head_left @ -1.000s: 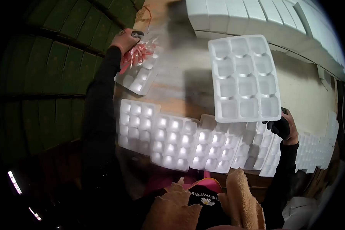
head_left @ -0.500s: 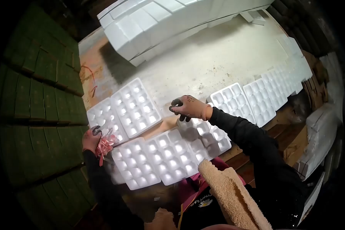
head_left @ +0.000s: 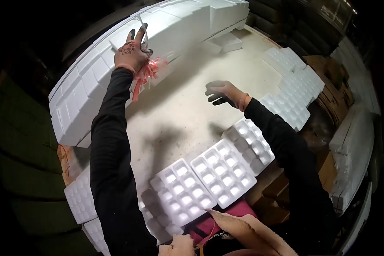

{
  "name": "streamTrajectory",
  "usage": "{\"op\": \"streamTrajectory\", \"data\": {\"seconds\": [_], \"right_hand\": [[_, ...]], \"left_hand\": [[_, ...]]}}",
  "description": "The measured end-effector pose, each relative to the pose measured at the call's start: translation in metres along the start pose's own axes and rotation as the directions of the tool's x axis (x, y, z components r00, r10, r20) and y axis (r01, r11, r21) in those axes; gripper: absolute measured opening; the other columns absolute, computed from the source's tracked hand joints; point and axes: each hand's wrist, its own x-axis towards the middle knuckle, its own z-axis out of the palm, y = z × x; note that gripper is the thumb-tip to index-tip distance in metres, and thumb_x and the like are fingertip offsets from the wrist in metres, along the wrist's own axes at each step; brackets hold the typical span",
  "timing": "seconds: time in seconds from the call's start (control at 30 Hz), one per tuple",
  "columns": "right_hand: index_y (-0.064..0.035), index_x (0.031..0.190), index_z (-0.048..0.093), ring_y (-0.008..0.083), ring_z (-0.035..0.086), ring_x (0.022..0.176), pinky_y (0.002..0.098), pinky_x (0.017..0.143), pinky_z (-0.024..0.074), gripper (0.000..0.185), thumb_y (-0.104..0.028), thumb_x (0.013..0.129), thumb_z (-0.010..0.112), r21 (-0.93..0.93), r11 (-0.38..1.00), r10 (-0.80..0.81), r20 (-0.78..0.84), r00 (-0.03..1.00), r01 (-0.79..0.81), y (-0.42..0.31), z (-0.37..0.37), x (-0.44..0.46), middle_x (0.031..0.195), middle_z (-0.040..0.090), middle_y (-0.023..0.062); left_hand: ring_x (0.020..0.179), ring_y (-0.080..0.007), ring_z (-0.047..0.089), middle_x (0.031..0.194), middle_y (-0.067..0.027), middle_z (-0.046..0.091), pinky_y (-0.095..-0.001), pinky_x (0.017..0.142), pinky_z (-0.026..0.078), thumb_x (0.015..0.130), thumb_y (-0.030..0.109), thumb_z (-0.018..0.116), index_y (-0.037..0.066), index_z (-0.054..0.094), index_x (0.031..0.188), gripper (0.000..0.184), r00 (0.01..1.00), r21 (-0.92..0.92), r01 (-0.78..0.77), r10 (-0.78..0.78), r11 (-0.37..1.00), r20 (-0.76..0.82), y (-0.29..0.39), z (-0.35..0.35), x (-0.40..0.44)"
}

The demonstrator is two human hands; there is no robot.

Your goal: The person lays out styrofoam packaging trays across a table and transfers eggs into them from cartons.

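My left hand (head_left: pixel 132 53), in a printed glove with dark fingertips, reaches up to a long row of white foam boxes (head_left: pixel 83 89). Its fingers are spread at the top of one box, near a thin clear strip. A bunch of red and clear plastic strips (head_left: pixel 148 73) hangs at the thumb side of this hand. Above the bare table, my right hand (head_left: pixel 224 91) hovers with its fingers loosely bent and apart, holding nothing. Below it lie white foam trays with square hollows (head_left: pixel 223 173), lined up along the near table edge.
More foam trays (head_left: pixel 292 96) lie along the right edge of the pale table (head_left: pixel 179 123). A white foam piece (head_left: pixel 226 42) stands at the back. Cardboard (head_left: pixel 328 81) is at the right, dark green stacked blocks (head_left: pixel 25 183) at the left.
My left hand has moved from the trays at the left up to the foam boxes, carrying the plastic strips. My right hand has lifted away from the trays, and the view has shifted.
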Motion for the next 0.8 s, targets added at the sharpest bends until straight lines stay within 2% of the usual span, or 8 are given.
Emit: {"op": "streamTrajectory", "data": {"seconds": [0.07,0.2,0.27,0.47,0.57,0.63,0.7,0.8], "right_hand": [[-0.0016,0.124,0.055,0.0213,0.066,0.092,0.0337,0.080,0.0542,0.045,-0.031,0.091,0.063,0.020,1.000,0.017,-0.040,0.999,-0.016,0.013,-0.068,0.002,0.111,0.064,0.0112],[-0.0054,0.111,0.062,0.0166,0.065,0.081,0.0308,0.072,0.0525,0.029,-0.026,0.090,0.063,0.050,0.995,0.087,-0.091,0.992,-0.083,0.029,-0.179,-0.010,0.095,0.066,0.0044],[-0.0055,0.112,0.061,0.0185,0.066,0.083,0.0315,0.073,0.0528,0.030,-0.027,0.091,0.063,0.138,0.986,0.107,-0.094,0.990,-0.094,0.038,-0.220,-0.017,0.097,0.067,0.0065],[-0.0045,0.113,0.061,0.0219,0.067,0.084,0.0337,0.075,0.0545,0.031,-0.027,0.092,0.062,0.287,0.956,0.116,-0.174,0.978,-0.063,0.036,-0.282,-0.019,0.099,0.067,0.0100],[-0.0065,0.111,0.061,0.0215,0.067,0.085,0.0343,0.075,0.0557,0.030,-0.029,0.091,0.062,0.371,0.929,0.083,-0.211,0.974,0.002,0.029,-0.303,-0.015,0.101,0.068,0.0094],[-0.0082,0.108,0.061,0.0208,0.067,0.084,0.0343,0.076,0.0558,0.027,-0.029,0.091,0.062,0.328,0.945,0.087,-0.238,0.967,-0.005,0.024,-0.320,-0.006,0.099,0.068,0.0078],[-0.0095,0.106,0.062,0.0201,0.066,0.083,0.0345,0.076,0.0558,0.026,-0.031,0.091,0.062,0.327,0.945,0.107,-0.240,0.965,-0.023,0.011,-0.333,0.010,0.096,0.067,0.0058],[-0.0110,0.116,0.060,0.0201,0.063,0.093,0.0372,0.083,0.0547,0.032,-0.033,0.092,0.061,0.340,0.940,0.044,-0.189,0.981,0.023,-0.010,-0.334,0.027,0.106,0.063,0.0056]], "left_hand": [[0.117,-0.0332,0.058,0.151,-0.0204,0.032,-0.0408,0.094,0.051,0.074,0.037,0.076,0.036,0.021,0.150,0.093,0.990,0.036,0.127,-0.129,0.991,0.065,0.052,0.047,0.058],[0.119,-0.0338,0.057,0.150,-0.0136,0.036,-0.0440,0.096,0.049,0.078,0.034,0.067,0.033,0.025,0.150,0.083,0.948,0.059,0.306,-0.310,0.950,0.075,0.082,0.106,0.094],[0.122,-0.0327,0.055,0.150,-0.0116,0.037,-0.0443,0.097,0.048,0.078,0.032,0.066,0.031,0.028,0.149,0.079,0.940,0.050,0.335,-0.337,0.941,0.049,0.086,0.128,0.098],[0.115,-0.0331,0.060,0.148,-0.0115,0.040,-0.0438,0.090,0.052,0.079,0.033,0.067,0.032,0.030,0.147,0.077,0.977,0.033,0.191,-0.186,0.981,-0.102,0.118,0.115,0.062],[0.108,-0.0337,0.063,0.147,-0.0149,0.041,-0.0438,0.086,0.054,0.079,0.033,0.067,0.031,0.030,0.147,0.077,0.978,0.153,0.191,-0.174,0.970,-0.119,0.121,0.105,0.067],[0.107,-0.0335,0.064,0.147,-0.0168,0.040,-0.0432,0.087,0.053,0.079,0.035,0.068,0.030,0.033,0.146,0.075,0.955,0.102,0.296,-0.291,0.950,-0.057,0.111,0.106,0.073],[0.102,-0.0341,0.065,0.140,-0.0161,0.048,-0.0444,0.086,0.053,0.077,0.035,0.070,0.026,0.041,0.142,0.071,0.966,0.045,0.229,-0.221,0.972,-0.137,0.098,0.117,0.065],[0.082,-0.0275,0.068,0.110,-0.0120,0.065,-0.0403,0.077,0.053,0.074,0.033,0.074,0.018,0.054,0.133,0.063,0.950,-0.324,0.172,-0.243,0.930,-0.195,0.111,0.137,0.037]]}}
